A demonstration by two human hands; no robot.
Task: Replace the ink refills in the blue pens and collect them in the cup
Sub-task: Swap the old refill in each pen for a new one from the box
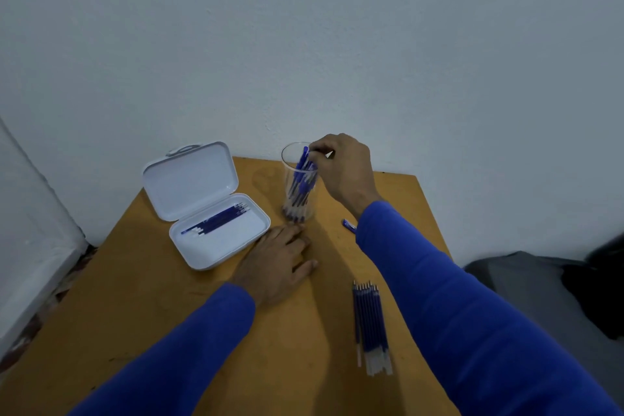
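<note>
Here the right hand point(341, 165) pinches a blue pen point(303, 159) into the cup point(299, 182); the left hand point(280, 255) lies flat and empty on the table point(141, 280), apparently for support.

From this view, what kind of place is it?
Probably a plain room at home, a makeshift desk corner: a small wooden table pushed against bare white walls, holding a white case and a clear cup of pens.

Cup point(299, 186) mouth blocked by right hand point(344, 169); open case point(206, 206) crowds left, refills point(369, 324) lie front-right.
</note>
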